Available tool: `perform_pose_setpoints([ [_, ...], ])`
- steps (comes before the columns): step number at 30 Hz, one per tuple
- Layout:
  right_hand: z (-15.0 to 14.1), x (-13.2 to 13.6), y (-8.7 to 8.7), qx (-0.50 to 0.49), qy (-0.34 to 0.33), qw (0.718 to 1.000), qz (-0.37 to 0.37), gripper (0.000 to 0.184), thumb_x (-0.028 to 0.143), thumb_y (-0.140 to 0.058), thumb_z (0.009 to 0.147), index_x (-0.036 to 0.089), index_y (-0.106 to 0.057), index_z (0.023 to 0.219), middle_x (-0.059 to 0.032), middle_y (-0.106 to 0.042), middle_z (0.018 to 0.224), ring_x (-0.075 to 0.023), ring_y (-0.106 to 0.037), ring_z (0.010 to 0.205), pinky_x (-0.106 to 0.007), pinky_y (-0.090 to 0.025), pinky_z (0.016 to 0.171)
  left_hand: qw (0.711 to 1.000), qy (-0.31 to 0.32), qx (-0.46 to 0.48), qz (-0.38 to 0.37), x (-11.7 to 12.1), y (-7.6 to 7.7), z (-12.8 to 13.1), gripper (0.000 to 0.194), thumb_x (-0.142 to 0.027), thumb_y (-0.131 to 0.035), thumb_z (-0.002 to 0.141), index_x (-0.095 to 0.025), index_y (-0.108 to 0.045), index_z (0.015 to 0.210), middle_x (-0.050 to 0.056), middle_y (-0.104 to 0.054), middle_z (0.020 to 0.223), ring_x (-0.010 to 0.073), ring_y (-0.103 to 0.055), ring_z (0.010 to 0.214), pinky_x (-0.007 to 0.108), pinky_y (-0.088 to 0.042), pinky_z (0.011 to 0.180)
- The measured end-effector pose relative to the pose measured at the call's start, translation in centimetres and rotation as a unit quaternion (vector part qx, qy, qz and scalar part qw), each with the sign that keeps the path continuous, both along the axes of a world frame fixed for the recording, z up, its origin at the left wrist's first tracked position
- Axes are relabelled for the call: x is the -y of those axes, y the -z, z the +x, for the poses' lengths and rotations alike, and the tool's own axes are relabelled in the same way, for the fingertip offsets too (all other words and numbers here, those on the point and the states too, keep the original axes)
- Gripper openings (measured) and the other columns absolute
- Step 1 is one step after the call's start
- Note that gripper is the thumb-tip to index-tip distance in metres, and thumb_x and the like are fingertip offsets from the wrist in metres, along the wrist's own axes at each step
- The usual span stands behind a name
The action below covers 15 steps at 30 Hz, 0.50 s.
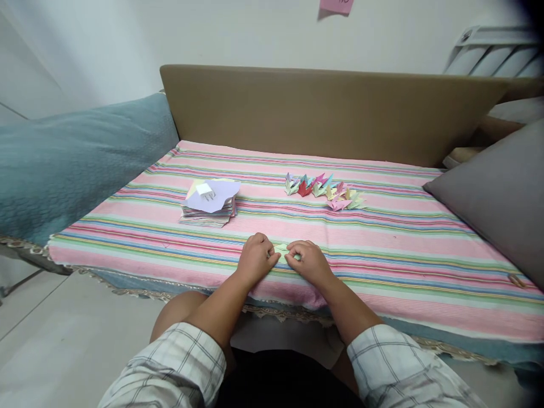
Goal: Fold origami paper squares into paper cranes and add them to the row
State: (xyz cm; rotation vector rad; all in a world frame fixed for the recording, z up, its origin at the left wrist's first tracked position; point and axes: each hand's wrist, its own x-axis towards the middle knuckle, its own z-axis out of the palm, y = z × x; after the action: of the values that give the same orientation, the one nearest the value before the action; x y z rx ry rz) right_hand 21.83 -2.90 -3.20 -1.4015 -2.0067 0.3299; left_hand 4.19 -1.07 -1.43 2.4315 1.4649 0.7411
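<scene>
A small piece of pale green folded paper [281,248] lies low over the striped cloth, between my two hands. My left hand [258,254] has its fingers curled and pinches the paper's left side. On the other side my right hand [309,259] grips it between thumb and bent fingers. Parts of the paper are hidden under the fingertips, so its exact folded shape cannot be made out. Beyond my hands, several folded paper cranes [321,190] in red, pink, blue, green and yellow sit in a cluster.
A stack of paper sheets [208,211] stands at the left, topped by a lilac sheet and a small white block [204,190]. The striped cloth [391,249] covers the seat. A brown backrest [323,113] rises behind, with a grey cushion [497,198] at right and a blue-covered armrest [85,147] at left.
</scene>
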Motion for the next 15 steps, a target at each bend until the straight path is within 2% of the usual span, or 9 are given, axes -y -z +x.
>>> perform_pose_setpoints([
  [3, 0.07, 0.07, 0.03, 0.0, 0.011, 1.0, 0.001, 0.003, 0.022, -0.058, 0.074, 0.022, -0.057, 0.071, -0.0012, -0.067, 0.085, -0.0187, -0.058, 0.082, -0.032, -0.042, 0.078, 1.0, -0.003, 0.009, -0.008, -0.02, -0.07, -0.04, 0.006, -0.024, -0.064, 0.072, -0.019, -0.063, 0.074, 0.004, -0.053, 0.084, 0.0195, -0.05, 0.085, 0.033, -0.042, 0.078],
  [6, 0.11, 0.16, -0.07, 0.007, 0.018, 1.0, -0.009, 0.007, 0.023, -0.058, 0.075, 0.023, -0.058, 0.082, -0.0014, -0.067, 0.085, -0.0199, -0.057, 0.082, -0.033, -0.042, 0.075, 1.0, 0.005, 0.009, -0.02, 0.02, -0.05, -0.11, 0.025, -0.022, -0.063, 0.073, -0.022, -0.064, 0.098, 0.004, -0.053, 0.091, 0.0202, -0.05, 0.09, 0.034, -0.041, 0.082],
  [8, 0.11, 0.21, -0.13, 0.017, 0.019, 1.0, -0.013, 0.012, 0.023, -0.058, 0.075, 0.023, -0.06, 0.088, -0.002, -0.067, 0.088, -0.0207, -0.056, 0.084, -0.034, -0.041, 0.076, 1.0, 0.014, -0.003, -0.024, 0.07, 0.02, -0.13, 0.032, -0.021, -0.062, 0.075, -0.027, -0.064, 0.106, 0.004, -0.052, 0.094, 0.0202, -0.049, 0.092, 0.035, -0.04, 0.083],
  [11, 0.13, 0.19, -0.12, 0.023, 0.005, 1.0, -0.012, 0.018, 0.021, -0.057, 0.077, 0.023, -0.062, 0.094, -0.0024, -0.067, 0.094, -0.0207, -0.056, 0.088, -0.035, -0.041, 0.079, 0.999, 0.016, -0.027, -0.021, 0.14, 0.17, -0.11, 0.029, -0.021, -0.06, 0.077, -0.032, -0.068, 0.102, 0.004, -0.05, 0.094, 0.0203, -0.047, 0.092, 0.035, -0.04, 0.082],
  [15, 0.25, 0.05, 0.08, 0.026, -0.021, 0.999, -0.003, 0.016, 0.019, -0.056, 0.078, 0.024, -0.066, 0.089, -0.0021, -0.067, 0.097, -0.0191, -0.057, 0.09, -0.034, -0.041, 0.083, 0.999, 0.018, -0.037, -0.01, 0.13, 0.33, -0.07, 0.026, -0.023, -0.06, 0.078, -0.032, -0.069, 0.1, 0.004, -0.049, 0.094, 0.02, -0.046, 0.092, 0.035, -0.04, 0.082],
])
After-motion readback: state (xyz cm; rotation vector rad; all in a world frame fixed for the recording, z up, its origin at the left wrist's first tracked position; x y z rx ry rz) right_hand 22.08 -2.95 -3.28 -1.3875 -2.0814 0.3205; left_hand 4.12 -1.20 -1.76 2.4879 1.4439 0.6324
